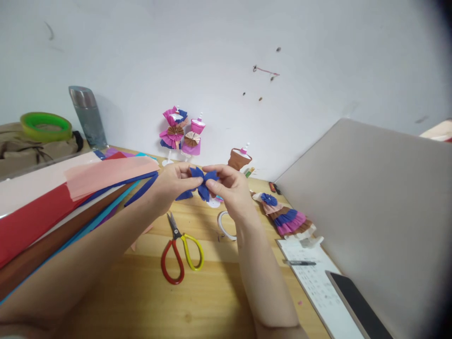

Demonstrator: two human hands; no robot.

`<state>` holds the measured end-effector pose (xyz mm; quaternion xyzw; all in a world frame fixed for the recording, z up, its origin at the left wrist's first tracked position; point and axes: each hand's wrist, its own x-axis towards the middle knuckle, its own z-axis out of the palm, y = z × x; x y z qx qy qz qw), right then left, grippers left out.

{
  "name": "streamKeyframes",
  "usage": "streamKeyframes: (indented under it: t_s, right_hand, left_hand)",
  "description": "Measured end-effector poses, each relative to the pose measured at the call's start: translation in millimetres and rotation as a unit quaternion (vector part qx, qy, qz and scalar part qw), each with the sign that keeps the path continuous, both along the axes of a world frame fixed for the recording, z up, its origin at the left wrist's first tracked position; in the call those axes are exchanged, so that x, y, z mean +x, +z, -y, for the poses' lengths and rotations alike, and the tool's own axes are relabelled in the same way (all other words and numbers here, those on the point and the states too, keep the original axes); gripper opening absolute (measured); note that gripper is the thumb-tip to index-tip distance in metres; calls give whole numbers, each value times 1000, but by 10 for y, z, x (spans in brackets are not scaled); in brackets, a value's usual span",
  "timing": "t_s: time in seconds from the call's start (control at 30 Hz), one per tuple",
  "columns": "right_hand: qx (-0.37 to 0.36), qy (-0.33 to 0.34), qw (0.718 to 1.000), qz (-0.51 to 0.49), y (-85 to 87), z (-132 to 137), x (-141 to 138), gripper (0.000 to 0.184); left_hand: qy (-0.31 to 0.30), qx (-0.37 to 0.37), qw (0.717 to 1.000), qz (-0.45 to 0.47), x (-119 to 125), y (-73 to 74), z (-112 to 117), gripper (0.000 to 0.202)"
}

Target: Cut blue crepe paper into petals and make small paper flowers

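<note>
A blue crepe-paper flower point(204, 190) with pointed petals is held up between both hands, above the wooden table. My left hand point(173, 182) pinches it from the left, thumb in front near the middle. From the other side my right hand point(231, 188) grips its right petals between thumb and fingers. Behind the hands stands a small dress form with a brown paper top point(240, 159), its lower part hidden. Below the flower lie scissors point(177, 245), spread apart, with one red and one yellow handle. A roll of white tape point(226, 227) sits beside my right wrist, partly covered.
Layered coloured paper sheets point(38, 216) fill the left side. Two decorated dress forms point(175, 132) stand by the wall. A ruffled paper dress point(286, 216), a written sheet point(314, 282), a pen point(302, 262) and a phone point(356, 303) lie right, near a grey panel point(370, 202). A bottle point(89, 117) stands back left.
</note>
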<state>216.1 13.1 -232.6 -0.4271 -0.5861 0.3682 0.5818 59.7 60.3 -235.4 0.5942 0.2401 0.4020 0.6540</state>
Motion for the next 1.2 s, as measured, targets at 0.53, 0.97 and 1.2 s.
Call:
streamKeyframes:
  t_s: [0.53,0.97,1.2]
  right_hand:
    - [-21,-38,998,-34,-18,-41,-61,28]
    - [-36,-17,999,-32,2,-18,-45,26]
    - [-41,-24,998,-31,-40,-72,-28,28]
  left_hand:
    - [-13,-4,1000,-2,-5,-12,13,31]
    - [18,87,996,0,-12,-24,-54,25]
    - [-9,79,995,-57,-83,69,-49,26]
